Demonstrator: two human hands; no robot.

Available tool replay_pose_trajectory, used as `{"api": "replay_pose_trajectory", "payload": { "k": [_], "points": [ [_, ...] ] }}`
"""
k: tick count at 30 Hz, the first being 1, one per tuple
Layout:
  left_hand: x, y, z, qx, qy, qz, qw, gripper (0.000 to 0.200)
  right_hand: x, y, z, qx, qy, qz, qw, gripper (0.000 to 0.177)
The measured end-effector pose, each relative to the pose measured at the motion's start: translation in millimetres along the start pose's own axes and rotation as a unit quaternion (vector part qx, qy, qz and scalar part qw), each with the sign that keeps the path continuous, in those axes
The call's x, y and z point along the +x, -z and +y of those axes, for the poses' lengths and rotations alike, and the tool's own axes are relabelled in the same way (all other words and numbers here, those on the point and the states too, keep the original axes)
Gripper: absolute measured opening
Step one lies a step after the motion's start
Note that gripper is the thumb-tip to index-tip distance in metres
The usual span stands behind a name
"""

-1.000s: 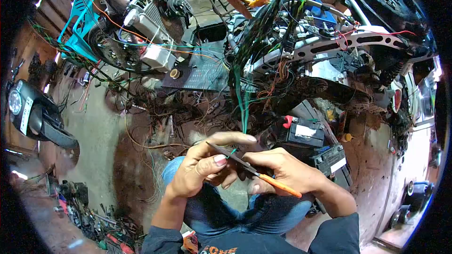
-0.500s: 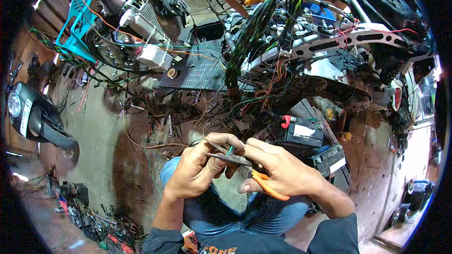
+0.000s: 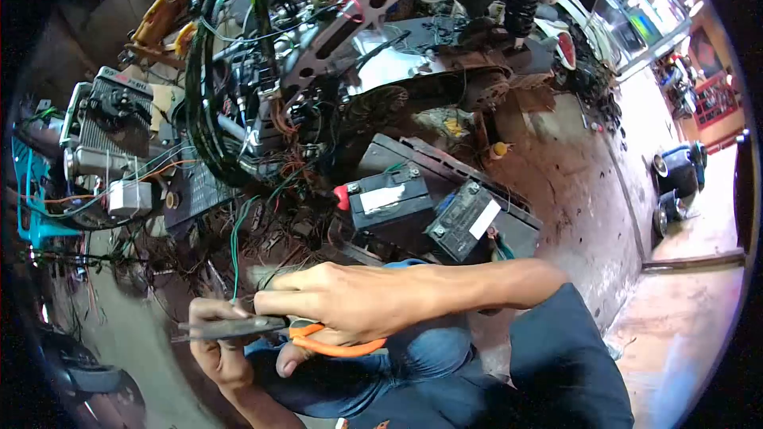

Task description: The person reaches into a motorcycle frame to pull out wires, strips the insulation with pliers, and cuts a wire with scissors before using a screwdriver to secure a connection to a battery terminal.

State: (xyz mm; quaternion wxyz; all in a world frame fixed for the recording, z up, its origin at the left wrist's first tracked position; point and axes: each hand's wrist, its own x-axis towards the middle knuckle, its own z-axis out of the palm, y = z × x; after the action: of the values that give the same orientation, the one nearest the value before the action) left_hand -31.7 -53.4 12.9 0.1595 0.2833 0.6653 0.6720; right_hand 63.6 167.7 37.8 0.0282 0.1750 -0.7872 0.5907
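Observation:
My right hand [image 3: 338,302] is wrapped round the orange handles of a pair of pliers [image 3: 342,345]. The dark jaws of the pliers point left, across the fingers of my left hand [image 3: 218,342]. Those fingers are pinched at the jaws, beside a thin green wire [image 3: 235,258] that runs up toward the wiring. Whether the jaws are closed on the wire is too small to tell. A thick dark bundle of wires [image 3: 208,87] hangs from the vehicle frame beyond my hands.
Two batteries [image 3: 389,197] [image 3: 469,226] lie on the floor ahead of my right forearm. The silver frame [image 3: 334,36] spans the top. A radiator [image 3: 119,115] and a teal chair [image 3: 30,191] are at the left. Loose wires litter the floor.
The view has swung to the right, so the frame and radiator sit farther left. My hands now appear lower left, and the pliers lie more level, jaws still at my left fingers.

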Motion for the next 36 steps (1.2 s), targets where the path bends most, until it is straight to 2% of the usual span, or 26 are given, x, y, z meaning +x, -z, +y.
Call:
{"api": "replay_pose_trajectory", "payload": {
  "k": [2, 5, 6, 8, 9, 10, 12, 15, 17, 18, 19, 22, 24, 25, 28, 29, 30, 32, 36],
  "points": [
    [2.0, 1.5, 0.1, -0.004, -0.031, -0.006, 0.999, 0.046, -1.0, 6.0, -6.8, 0.0, -0.014, 0.027, 1.0, 0.058],
    [9.0, -18.3, 13.9, -0.051, 0.011, 0.063, 0.997, 0.032, -1.4, 5.3, -1.4, -0.003, -0.012, 0.096, 0.995, 0.061],
    [14.0, -13.5, 18.9, -0.094, 0.012, -0.025, 0.995, 0.022, -2.1, 9.2, -1.8, -0.014, -0.043, 0.094, 0.995, 0.06],
    [14.4, -13.1, 11.9, -0.017, 0.006, -0.008, 1.0, 0.021, -3.4, 14.0, -7.3, -0.047, -0.059, 0.14, 0.987, 0.06],
    [19.0, -14.9, 16.2, 0.063, -0.024, -0.019, 0.998, 0.019, -2.9, 16.8, -9.7, -0.049, -0.077, 0.134, 0.987, 0.06],
    [21.7, -14.9, 21.0, 0.029, 0.024, -0.04, 0.998, 0.015, -1.2, 18.0, -12.7, -0.06, -0.089, 0.123, 0.987, 0.06],
    [24.6, -10.5, 21.2, 0.205, -0.055, -0.029, 0.977, 0.014, -2.6, 20.1, -18.0, -0.089, -0.124, 0.11, 0.982, 0.06],
    [26.2, -13.8, 26.9, 0.151, -0.067, 0.027, 0.986, 0.021, -4.2, 18.7, -11.7, -0.17, -0.06, 0.113, 0.977, 0.06],
    [34.5, -17.7, 26.4, 0.156, -0.142, 0.033, 0.977, 0.023, -1.1, 18.0, -5.3, -0.22, -0.012, 0.115, 0.969, 0.06],
    [35.7, -17.4, 26.3, 0.169, -0.178, 0.047, 0.968, 0.024, -1.2, 20.0, -5.9, -0.239, -0.017, 0.109, 0.965, 0.059],
    [36.4, -19.0, 20.7, 0.12, -0.191, 0.049, 0.973, 0.021, -1.2, 20.5, -5.2, -0.254, -0.025, 0.107, 0.961, 0.06],
    [33.9, -16.3, 15.4, 0.032, -0.179, 0.058, 0.982, 0.017, 4.2, 22.1, -14.4, -0.271, -0.051, 0.082, 0.958, 0.062],
    [33.8, -18.7, 10.6, 0.014, -0.21, 0.105, 0.972, 0.017, 7.0, 18.9, -15.7, -0.262, -0.054, 0.081, 0.96, 0.064],
    [34.5, -16.7, 8.8, 0.002, -0.226, 0.092, 0.97, 0.019, 7.5, 17.7, -17.1, -0.266, -0.055, 0.091, 0.958, 0.064],
    [28.4, -23.6, 7.9, -0.16, -0.136, 0.098, 0.973, 0.027, 8.3, 16.6, -15.6, -0.29, -0.052, 0.107, 0.95, 0.065],
    [25.6, -23.8, 7.1, -0.153, -0.09, 0.098, 0.979, 0.027, 8.0, 16.6, -15.3, -0.296, -0.05, 0.109, 0.948, 0.065],
    [20.1, -20.9, 19.4, -0.142, 0.015, 0.083, 0.986, 0.026, 8.1, 16.6, -15.5, -0.302, -0.05, 0.11, 0.946, 0.065],
    [20.2, -22.1, 17.1, -0.039, 0.05, 0.051, 0.997, 0.024, 8.6, 15.9, -17.3, -0.313, -0.057, 0.107, 0.942, 0.064],
    [16.7, -19.0, 15.0, -0.019, 0.094, -0.034, 0.995, 0.031, 8.8, 16.5, -18.3, -0.331, -0.07, 0.091, 0.936, 0.061]
  ]
}}
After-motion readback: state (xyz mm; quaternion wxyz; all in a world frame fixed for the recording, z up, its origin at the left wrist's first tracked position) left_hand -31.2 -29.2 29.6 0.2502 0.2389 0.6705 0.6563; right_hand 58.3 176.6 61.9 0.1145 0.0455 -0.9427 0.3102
